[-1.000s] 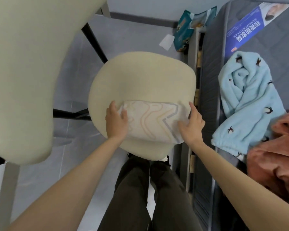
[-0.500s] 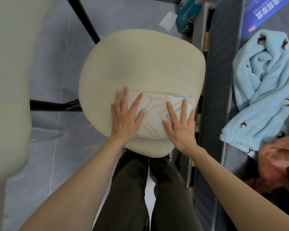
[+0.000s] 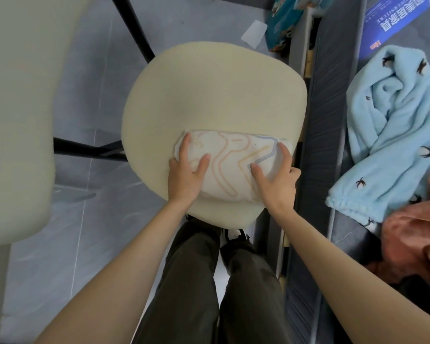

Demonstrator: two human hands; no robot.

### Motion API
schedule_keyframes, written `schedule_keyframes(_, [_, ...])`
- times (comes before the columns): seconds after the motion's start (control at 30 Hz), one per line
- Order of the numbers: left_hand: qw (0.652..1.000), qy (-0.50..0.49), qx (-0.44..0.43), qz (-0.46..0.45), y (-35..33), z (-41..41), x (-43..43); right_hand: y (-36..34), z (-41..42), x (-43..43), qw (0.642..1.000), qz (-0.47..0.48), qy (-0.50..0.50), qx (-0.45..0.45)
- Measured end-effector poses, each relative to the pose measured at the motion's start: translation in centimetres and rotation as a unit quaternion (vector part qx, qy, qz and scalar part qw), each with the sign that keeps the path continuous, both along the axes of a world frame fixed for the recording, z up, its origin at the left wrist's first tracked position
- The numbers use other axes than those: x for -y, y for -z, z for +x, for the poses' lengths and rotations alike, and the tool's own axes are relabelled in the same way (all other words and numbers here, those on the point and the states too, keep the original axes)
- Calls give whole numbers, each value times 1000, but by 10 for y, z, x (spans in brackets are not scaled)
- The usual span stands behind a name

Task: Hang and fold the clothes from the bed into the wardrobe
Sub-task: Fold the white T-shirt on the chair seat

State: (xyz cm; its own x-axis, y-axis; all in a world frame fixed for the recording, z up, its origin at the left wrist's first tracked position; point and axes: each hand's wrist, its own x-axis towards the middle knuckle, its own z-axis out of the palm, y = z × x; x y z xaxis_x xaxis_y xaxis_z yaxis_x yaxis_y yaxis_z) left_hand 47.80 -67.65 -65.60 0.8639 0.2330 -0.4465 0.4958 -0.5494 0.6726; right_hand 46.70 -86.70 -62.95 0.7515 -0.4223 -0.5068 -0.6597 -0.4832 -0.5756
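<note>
A folded white garment (image 3: 233,167) with wavy pastel lines lies on the near part of a cream chair seat (image 3: 209,95). My left hand (image 3: 184,177) grips its left end, thumb on top. My right hand (image 3: 276,180) grips its right end, thumb on top and fingers curled round the edge. On the grey bed (image 3: 330,95) at the right lie a light blue fleece garment (image 3: 392,135) with small dark bird motifs and, nearer, a crumpled salmon-pink garment (image 3: 412,239). No wardrobe is in view.
A large cream padded shape (image 3: 15,120) fills the left side, close to the camera. Black chair legs (image 3: 85,150) cross the grey tiled floor. A teal packet (image 3: 283,23) and a white paper scrap (image 3: 255,33) lie by the bed frame. My dark-trousered legs stand before the chair.
Half a second ago both palms pressed flat on top of the folded garment; now the hands have slid out to its two ends and closed round them. The view has shifted slightly.
</note>
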Motion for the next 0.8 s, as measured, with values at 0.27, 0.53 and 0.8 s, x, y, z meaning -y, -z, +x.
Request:
schedule_keyframes(0.27, [996,-79,15,-35,-35,-50,-6,-38,-22,13,992,48,-115,18])
schedule_keyframes(0.53, [970,-219,101,-36,-117,-163,-3,-108,-77,13,955,94,-259,105])
schedule_keyframes(0.8, [925,-353,140,20,-223,-278,-34,-198,-140,-46,890,141,-409,141])
